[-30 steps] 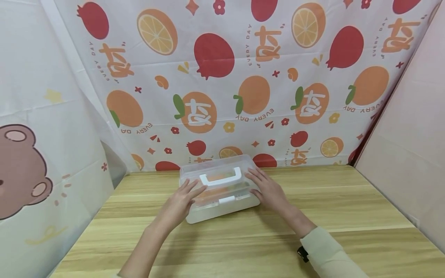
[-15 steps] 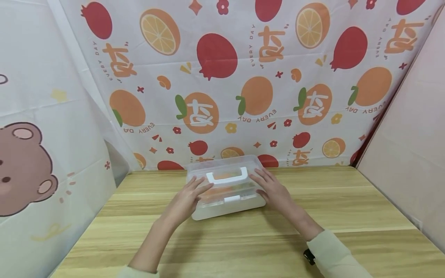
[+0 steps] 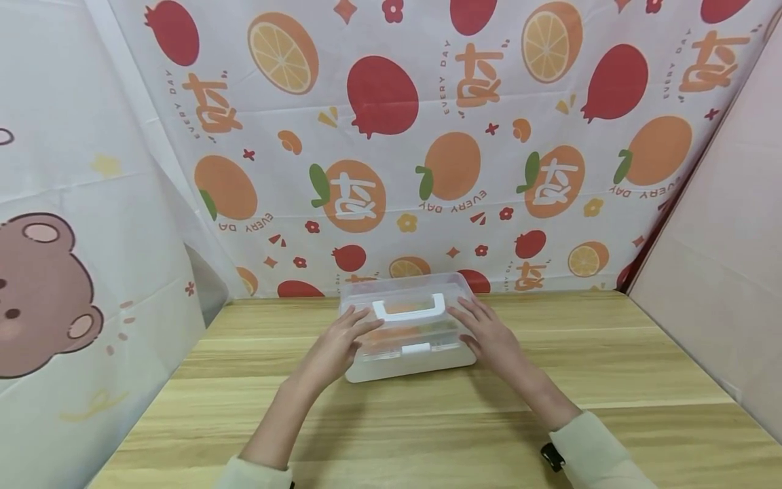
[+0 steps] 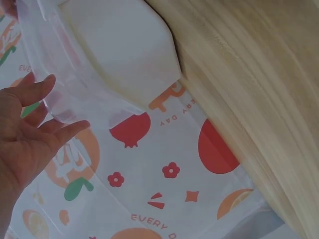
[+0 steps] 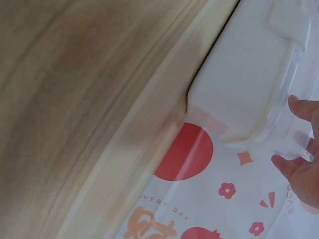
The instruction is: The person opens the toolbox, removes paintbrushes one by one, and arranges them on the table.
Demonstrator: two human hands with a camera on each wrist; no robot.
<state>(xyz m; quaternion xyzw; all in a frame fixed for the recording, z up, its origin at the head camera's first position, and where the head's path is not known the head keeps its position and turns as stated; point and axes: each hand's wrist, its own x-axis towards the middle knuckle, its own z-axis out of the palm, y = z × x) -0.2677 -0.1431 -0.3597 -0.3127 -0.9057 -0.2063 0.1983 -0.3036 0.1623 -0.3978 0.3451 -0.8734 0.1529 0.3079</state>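
Observation:
A storage box (image 3: 391, 370) with a white base and a clear lid stands at the back of the table, slightly turned. On its lid is a white carry handle (image 3: 409, 314), and a white latch (image 3: 416, 348) sits at the front. Orange shows through the clear plastic. My left hand (image 3: 334, 350) rests at the lid's left end with fingers spread. At the opposite end lies my right hand (image 3: 493, 339), its fingers extended over the lid's edge. Both wrist views show the box's white wall (image 4: 124, 45) close by, with loosely bent fingers at the clear lid (image 5: 286, 134).
A wood-grain table (image 3: 427, 435) lies under the box. Directly behind it hangs a fruit-print curtain (image 3: 391, 163). Pale cloth screens rise on the left (image 3: 140, 272) and right (image 3: 721, 272). A small black device (image 3: 552, 456) is at the right cuff.
The box has shifted a little to the right across the table and turned slightly squarer. Both hands have moved along with it. The head view has also swung slightly left.

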